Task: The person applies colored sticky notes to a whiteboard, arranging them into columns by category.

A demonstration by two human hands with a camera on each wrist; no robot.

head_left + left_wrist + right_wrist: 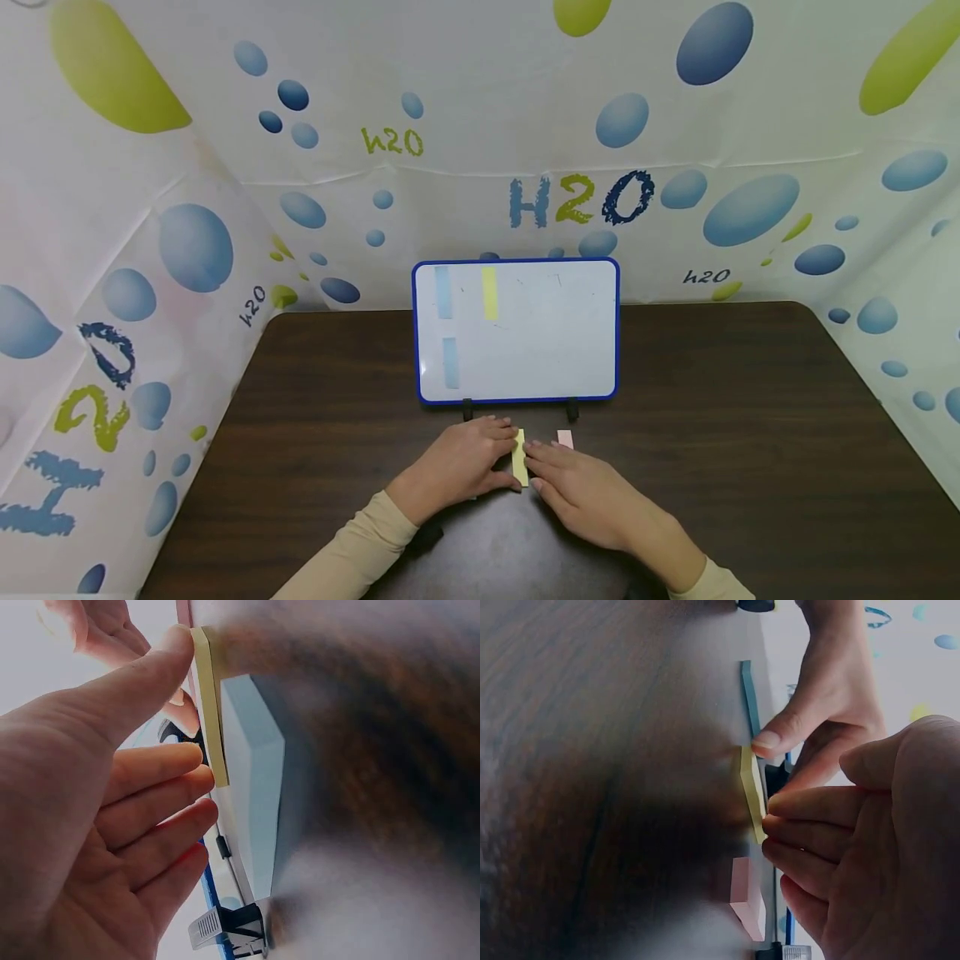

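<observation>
A narrow yellow sticky-note pad [520,460] lies on the table between both hands. My left hand [474,457] holds it from the left, the thumb at its near end and the fingers by its far end. From the right, my right hand [592,492] reaches in with fairly straight fingers, the fingertips at the pad's edge and the thumb apart from it. A light blue pad [255,787] lies to the left, mostly hidden under my left hand in the head view. A pink pad [566,438] shows partly beyond my right hand.
Behind the hands a blue-framed whiteboard [540,350] stands on black clip feet [573,410]. Stuck on it are two blue strips [444,293] and a yellow strip [490,293]. A printed curtain [465,100] encloses the dark wooden table [720,400].
</observation>
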